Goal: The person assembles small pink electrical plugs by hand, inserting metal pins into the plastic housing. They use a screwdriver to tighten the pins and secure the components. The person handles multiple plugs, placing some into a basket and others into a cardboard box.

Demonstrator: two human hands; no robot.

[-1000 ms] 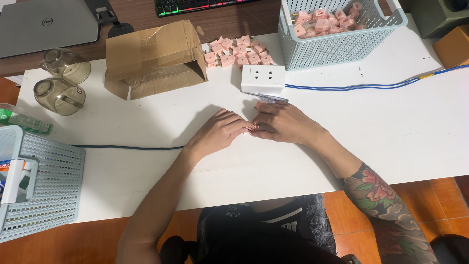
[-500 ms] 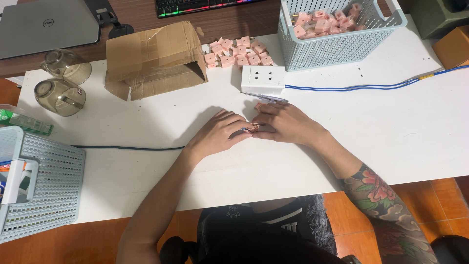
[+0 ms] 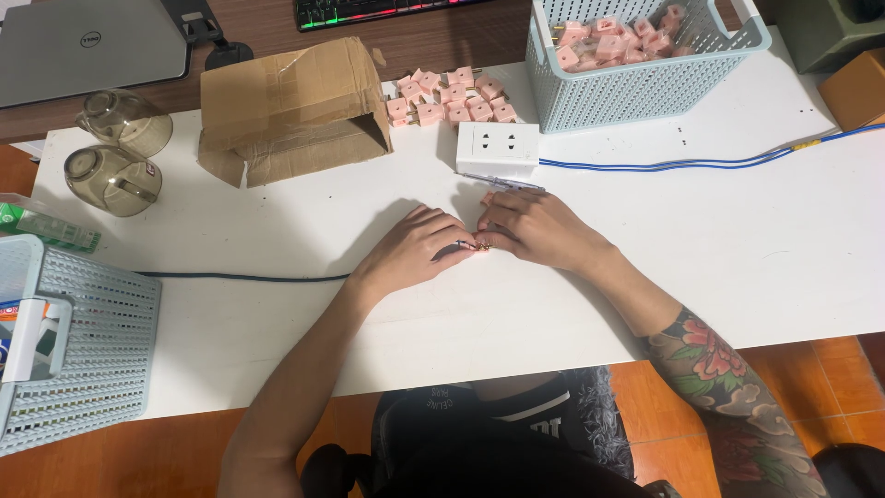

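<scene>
We pinch a tiny, light, rigid brass-coloured metal part [image 3: 478, 245] between left hand [image 3: 415, 254] and right hand [image 3: 539, 229] fingertips, gripping its ends.

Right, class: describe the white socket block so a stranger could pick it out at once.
Start at the pale blue basket at the table's far edge. Just left of its near corner sits the white socket block, beyond both hands. Unlike the small pink plugs behind it, it is larger and white.

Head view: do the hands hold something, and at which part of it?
Both hands, left hand and right hand, pinch a small metal part between their fingertips, one at each end. Its exact kind cannot be told.
</scene>
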